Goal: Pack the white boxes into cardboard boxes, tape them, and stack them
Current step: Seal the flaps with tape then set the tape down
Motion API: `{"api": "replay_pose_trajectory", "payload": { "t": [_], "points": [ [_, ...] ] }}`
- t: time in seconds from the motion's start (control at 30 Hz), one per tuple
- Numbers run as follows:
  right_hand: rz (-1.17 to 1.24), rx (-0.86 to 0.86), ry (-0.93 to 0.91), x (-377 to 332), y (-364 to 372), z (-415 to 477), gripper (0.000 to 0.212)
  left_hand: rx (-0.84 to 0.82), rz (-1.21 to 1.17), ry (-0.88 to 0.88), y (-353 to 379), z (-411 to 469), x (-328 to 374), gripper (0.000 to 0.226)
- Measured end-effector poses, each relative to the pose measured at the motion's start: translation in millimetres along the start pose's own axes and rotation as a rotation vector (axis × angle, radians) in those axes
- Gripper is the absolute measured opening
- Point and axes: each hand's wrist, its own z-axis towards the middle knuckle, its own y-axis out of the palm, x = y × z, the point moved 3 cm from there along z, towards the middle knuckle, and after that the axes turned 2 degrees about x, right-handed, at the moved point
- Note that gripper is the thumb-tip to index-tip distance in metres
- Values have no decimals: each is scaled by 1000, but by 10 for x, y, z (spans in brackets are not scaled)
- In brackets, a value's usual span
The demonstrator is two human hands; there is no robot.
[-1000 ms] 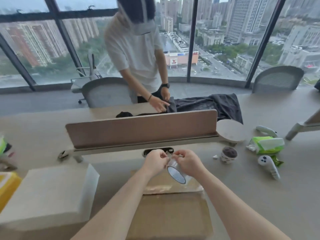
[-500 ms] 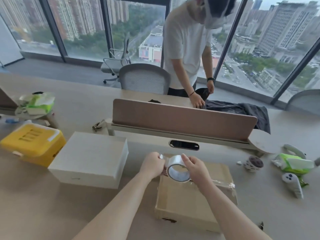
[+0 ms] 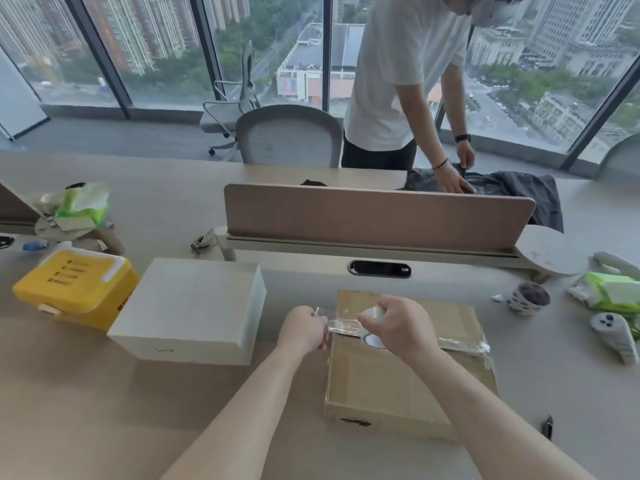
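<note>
You stand at a long tan table (image 3: 104, 410) in a room with big windows (image 3: 166, 50). Across it, a person (image 3: 405, 71) bends over a dark cloth (image 3: 519, 192). The plain white box (image 3: 188, 310) sits closed on the left. Your left hand (image 3: 304, 332) pinches the clear tape end (image 3: 343, 326). Your right hand (image 3: 398, 327) grips the tape roll (image 3: 372, 340) over the brown cardboard box (image 3: 398, 386). That box is shut, so its inside is hidden. The yellow box (image 3: 74, 289) is shut too. The cup (image 3: 528, 299) holds something dark.

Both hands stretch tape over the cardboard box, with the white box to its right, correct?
No. The head view shows the white box to the left of the cardboard box. The left hand and right hand do stretch tape over it.
</note>
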Motion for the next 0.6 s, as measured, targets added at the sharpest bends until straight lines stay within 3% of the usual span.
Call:
{"api": "replay_pose_trajectory", "payload": {
  "t": [0.2, 0.4, 0.6],
  "points": [
    [-267, -61, -62, -122, 177, 25, 46, -1, 72, -28, 125, 58, -141, 28],
    [-342, -61, -97, -159, 313, 52, 36, 9, 118, -78, 201, 125, -306, 36],
    [-372, -53, -86, -202, 371, 96, 36, 20, 91, -111, 273, 276, -399, 28]
  ]
}}
